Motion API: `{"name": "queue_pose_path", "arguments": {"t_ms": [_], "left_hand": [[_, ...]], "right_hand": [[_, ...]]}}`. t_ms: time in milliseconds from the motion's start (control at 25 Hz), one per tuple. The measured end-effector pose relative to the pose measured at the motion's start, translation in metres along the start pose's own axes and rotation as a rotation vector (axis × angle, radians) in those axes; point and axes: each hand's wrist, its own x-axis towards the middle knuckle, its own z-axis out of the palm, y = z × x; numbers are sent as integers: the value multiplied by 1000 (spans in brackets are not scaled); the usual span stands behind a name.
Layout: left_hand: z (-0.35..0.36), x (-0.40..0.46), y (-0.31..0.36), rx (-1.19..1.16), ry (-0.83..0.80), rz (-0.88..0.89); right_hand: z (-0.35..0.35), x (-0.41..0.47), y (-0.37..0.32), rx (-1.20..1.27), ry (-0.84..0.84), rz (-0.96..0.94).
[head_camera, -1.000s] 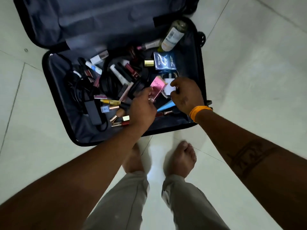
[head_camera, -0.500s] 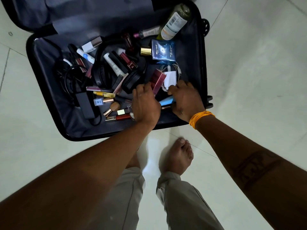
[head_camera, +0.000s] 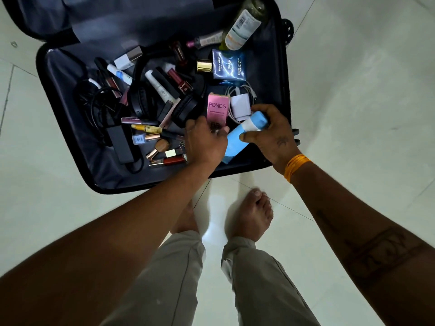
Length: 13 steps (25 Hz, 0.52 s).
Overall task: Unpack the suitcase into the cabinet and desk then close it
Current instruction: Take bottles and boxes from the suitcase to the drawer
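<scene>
An open black suitcase (head_camera: 70, 161) lies on the tiled floor, full of loose cosmetics and cables. My left hand (head_camera: 206, 143) grips a pink Pond's box (head_camera: 217, 109) by its lower end, held upright over the case. My right hand (head_camera: 270, 132) holds a light blue tube (head_camera: 237, 142) near its white-banded cap, tilted toward the case's near edge. A white charger with its cable (head_camera: 240, 103) lies just behind both hands. The cabinet and desk are out of view.
A blue cologne box with a gold cap (head_camera: 228, 65) and a large clear bottle (head_camera: 244, 24) lie at the far right of the case. Black headphones (head_camera: 146, 102), a black power adapter (head_camera: 120, 143) and several lipsticks fill the left. My bare feet (head_camera: 249, 212) stand just before the case.
My right hand has taken hold of the blue tube and lifted it off the case floor. My left hand has raised the pink box upright. The camera view shifted slightly.
</scene>
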Motion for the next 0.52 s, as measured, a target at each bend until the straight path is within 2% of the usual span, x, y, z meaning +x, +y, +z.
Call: {"name": "queue_pose_path", "arguments": {"t_ms": [80, 200, 360, 520], "left_hand": [[-6, 0, -8, -87, 11, -6], [-19, -9, -6, -334, -86, -76], [-55, -39, 24, -706, -157, -129], [-126, -89, 58, -749, -99, -122]], "right_hand": [[4, -2, -5, 190, 17, 63], [10, -15, -11, 389, 2, 184], [12, -44, -44, 598, 3, 198], [10, -95, -110, 676, 10, 124]]}}
